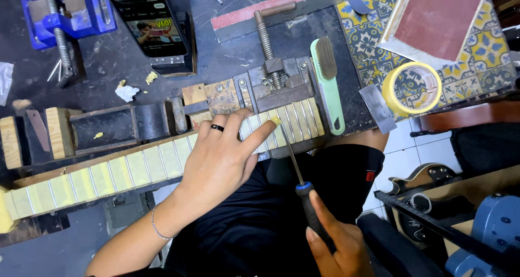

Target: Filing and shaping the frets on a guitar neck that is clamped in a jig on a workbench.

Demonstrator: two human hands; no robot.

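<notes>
Head view: left hand (219, 160), centre frame, lies palm-down and spread on a guitar neck (108, 174) whose frets are masked with yellowish tape, forefinger stretched to the tip of the tool; it presses, grasping nothing. The neck runs from lower left up to a metal vise (279, 85) at centre. Right hand (338, 247), bottom centre-right, is clenched round the black handle of a thin file (295, 166), blade tip on the taped frets; green brush (327, 85) just right of vise, tape roll (413, 87) upper right.
</notes>
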